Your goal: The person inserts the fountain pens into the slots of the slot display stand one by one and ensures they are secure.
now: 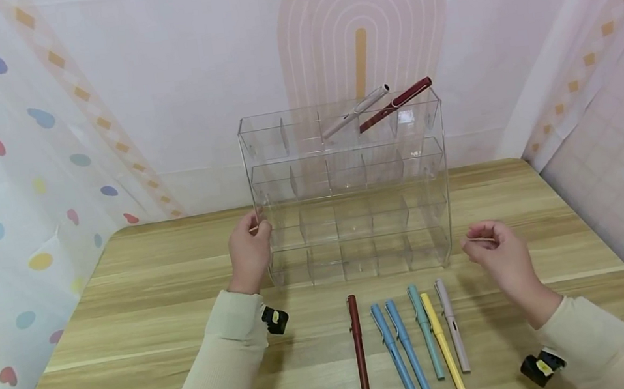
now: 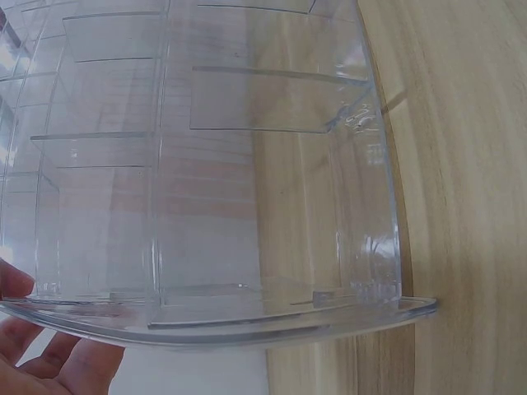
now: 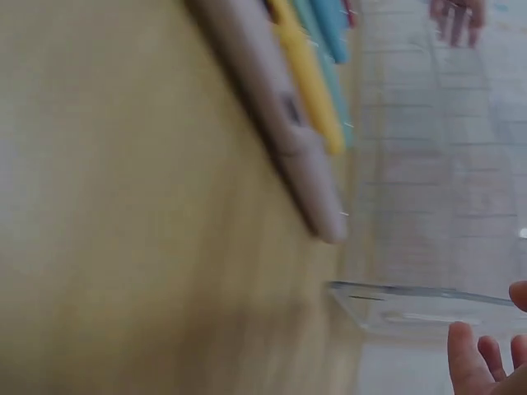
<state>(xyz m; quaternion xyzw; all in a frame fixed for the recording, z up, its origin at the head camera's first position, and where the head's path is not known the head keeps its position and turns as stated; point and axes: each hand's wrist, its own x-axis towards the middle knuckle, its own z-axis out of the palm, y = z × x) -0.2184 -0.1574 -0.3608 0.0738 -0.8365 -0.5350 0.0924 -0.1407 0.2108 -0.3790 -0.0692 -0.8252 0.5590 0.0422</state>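
A clear acrylic organizer [image 1: 354, 228] with tiers of compartments stands upright on the table. My left hand [image 1: 251, 252] grips its left side wall; in the left wrist view the thumb [image 2: 15, 281] is on one side of the wall and the fingers [image 2: 86, 362] on the other. My right hand [image 1: 500, 255] hovers just off the organizer's right side, fingers loosely bent, holding nothing. Two pens lean in the top tier, a pale one [image 1: 357, 111] and a dark red one [image 1: 397, 104].
Before the organizer lie a dark red pen [image 1: 358, 346], two blue pens [image 1: 395, 354], a teal pen [image 1: 426, 330], a yellow pen [image 1: 442, 341] and a pale mauve pen [image 1: 452, 327]. A patterned curtain [image 1: 182, 60] hangs behind the wooden table [image 1: 131, 350].
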